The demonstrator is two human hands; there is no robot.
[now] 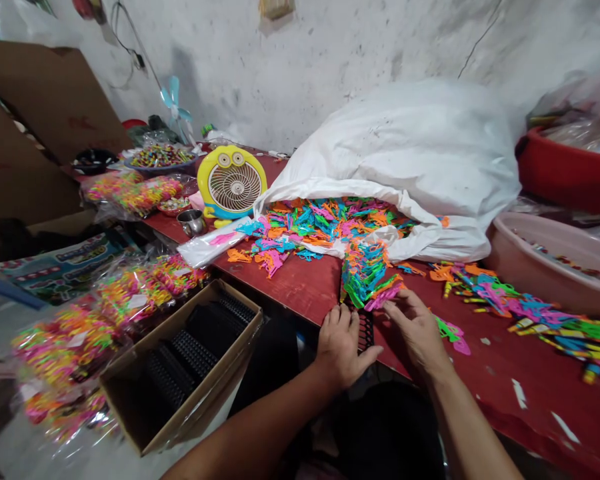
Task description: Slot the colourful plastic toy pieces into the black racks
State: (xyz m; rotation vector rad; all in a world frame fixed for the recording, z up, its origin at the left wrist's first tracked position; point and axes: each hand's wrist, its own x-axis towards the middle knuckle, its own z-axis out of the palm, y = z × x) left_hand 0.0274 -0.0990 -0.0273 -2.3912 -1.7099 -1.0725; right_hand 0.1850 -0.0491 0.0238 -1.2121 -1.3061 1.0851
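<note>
My left hand (337,347) lies palm down on a black plastic rack (366,328) at the table's front edge, thumb stretched out to the right. A dense row of small colourful plastic pieces (365,270), green, blue, orange and pink, stands packed at the rack's far end. At the row's near right end, my right hand (417,327) has its thumb and fingers closed on a pink plastic piece (386,295). Behind the row, many similar loose pieces (325,220) spill from the mouth of a large white sack (405,147).
On the red table (290,287) stands a yellow fan (236,183). A carton (253,327) of black racks sits at left, beside bagged colourful pieces (135,293). At right are a pink basin (555,267), a red basin (565,173) and a pile of colourful sticks (545,313).
</note>
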